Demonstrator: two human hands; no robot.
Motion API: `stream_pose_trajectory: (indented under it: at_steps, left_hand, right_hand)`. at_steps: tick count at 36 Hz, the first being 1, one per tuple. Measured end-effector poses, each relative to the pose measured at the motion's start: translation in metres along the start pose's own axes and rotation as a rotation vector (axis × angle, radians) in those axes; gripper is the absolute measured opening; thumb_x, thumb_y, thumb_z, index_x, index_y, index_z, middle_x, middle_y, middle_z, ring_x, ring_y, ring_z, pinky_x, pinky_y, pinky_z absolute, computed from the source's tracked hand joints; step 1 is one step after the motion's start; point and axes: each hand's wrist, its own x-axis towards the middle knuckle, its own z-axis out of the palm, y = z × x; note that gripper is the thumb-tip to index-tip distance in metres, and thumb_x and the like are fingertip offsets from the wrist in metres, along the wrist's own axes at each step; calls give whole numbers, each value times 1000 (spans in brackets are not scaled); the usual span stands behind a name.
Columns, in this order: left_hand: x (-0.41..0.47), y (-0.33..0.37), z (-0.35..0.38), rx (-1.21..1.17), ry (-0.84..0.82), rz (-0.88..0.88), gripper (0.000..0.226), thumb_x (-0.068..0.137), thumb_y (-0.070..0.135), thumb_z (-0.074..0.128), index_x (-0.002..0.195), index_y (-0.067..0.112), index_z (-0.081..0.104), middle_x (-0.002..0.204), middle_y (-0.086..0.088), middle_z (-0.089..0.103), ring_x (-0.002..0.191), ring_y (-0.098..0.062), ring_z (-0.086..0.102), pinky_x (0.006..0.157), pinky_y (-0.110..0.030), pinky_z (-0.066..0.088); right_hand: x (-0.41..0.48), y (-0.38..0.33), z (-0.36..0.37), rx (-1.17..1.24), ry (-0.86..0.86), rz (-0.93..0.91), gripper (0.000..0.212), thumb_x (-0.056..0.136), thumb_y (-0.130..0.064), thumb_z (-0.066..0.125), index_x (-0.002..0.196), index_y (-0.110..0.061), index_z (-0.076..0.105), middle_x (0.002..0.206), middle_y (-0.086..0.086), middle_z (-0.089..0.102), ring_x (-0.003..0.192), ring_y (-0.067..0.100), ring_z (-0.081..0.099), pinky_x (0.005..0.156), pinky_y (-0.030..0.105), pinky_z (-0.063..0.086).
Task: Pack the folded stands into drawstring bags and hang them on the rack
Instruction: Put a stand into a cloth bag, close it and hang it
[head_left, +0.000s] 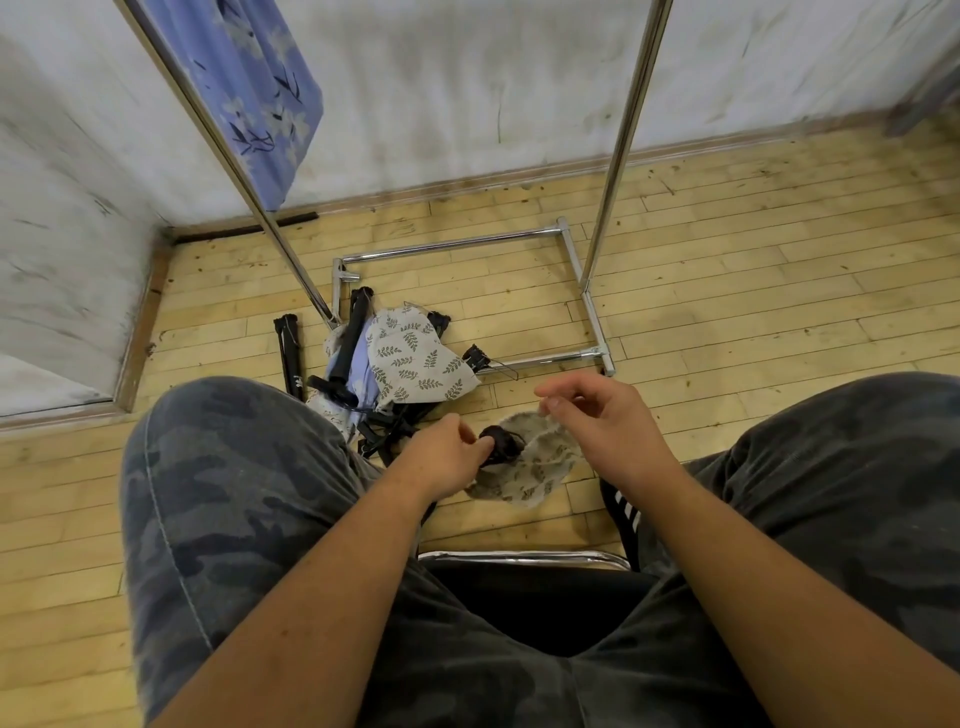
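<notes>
Two knees (218, 467) leave a small gap. Left grip (447, 452) holds the black stand (501, 444) at the mouth of the leafy bag (530, 478); right grip (597, 415) pinches its rim. Rack (576, 270) and more bags (415, 364) lie just ahead.

The person sits on a chair (524, 557) in camouflage trousers, both hands low between the knees. The left hand (447, 457) grips the black end of a folded stand (501, 444) that pokes out of a leaf-print drawstring bag (535, 480), while the right hand (597, 421) pinches the bag's rim, though it is blurred there. Just beyond, on the wooden floor (753, 312), more black stands (288, 353) and bags (415, 364) lie heaped against the chrome rack (574, 260). A blue flowered cloth (260, 88) hangs by its left post.
</notes>
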Motion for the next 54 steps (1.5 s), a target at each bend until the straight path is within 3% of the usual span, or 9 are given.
stream_pose_trajectory:
  at_steps: [9,15,22,28,31,36,41,45,54]
  left_hand:
    - [-11,16,7,-91,68,147,29,94,55,67,106,30,58,80,6,67,70,-8,63,60,-30,43]
    - [-8,13,10,-82,121,89,35,92,57,67,108,29,54,81,6,67,72,-9,65,63,-30,48]
    - [-2,7,17,-75,155,109,45,85,67,62,114,33,55,101,11,69,83,-5,63,77,-37,57]
    - [-7,12,9,-232,109,85,24,96,37,67,113,30,50,92,2,67,69,-7,60,51,-21,40]
    - [-9,15,5,-341,80,175,23,92,30,67,110,36,54,79,4,64,58,-5,56,54,-22,43]
    - [-16,21,7,-398,37,310,35,85,46,76,117,45,62,104,14,75,95,-5,72,90,-42,59]
    - [-21,24,4,-410,113,303,40,87,47,78,120,37,57,101,15,71,85,8,68,73,-18,55]
    - [-22,24,3,-455,138,318,40,88,40,78,122,37,56,104,11,70,92,1,69,82,-28,58]
    - [-24,31,-5,-688,181,238,26,99,11,62,111,34,60,102,-4,69,85,-9,74,75,-25,48]
  right_hand:
    - [-6,-12,4,-11,-26,-43,29,101,-12,63,99,-37,77,99,4,74,97,31,70,89,54,58]
    - [-10,-25,6,126,-87,-67,28,103,-7,59,105,-28,77,92,3,75,91,22,73,91,41,60]
    - [-16,-30,12,201,-251,-89,21,103,-5,60,110,-16,76,106,4,76,103,26,72,96,46,58]
    - [-12,-24,9,161,-216,-40,26,106,-11,56,120,-26,73,112,3,76,114,21,69,107,51,52]
    - [-11,-21,7,132,-201,-29,29,107,-10,53,121,-28,71,109,1,76,111,13,70,103,38,55]
    - [-13,-20,10,70,-228,-27,29,107,-10,51,124,-25,69,112,0,76,114,13,69,100,33,55]
    - [-12,-15,11,83,-267,17,29,109,-17,49,127,-29,68,113,0,78,119,20,68,107,56,51]
    - [-11,-13,10,119,-266,32,30,110,-14,46,127,-26,68,113,1,78,120,13,68,111,46,48]
    - [0,2,5,-132,-39,94,20,99,-23,66,112,-38,69,102,-11,72,91,9,70,70,18,52]
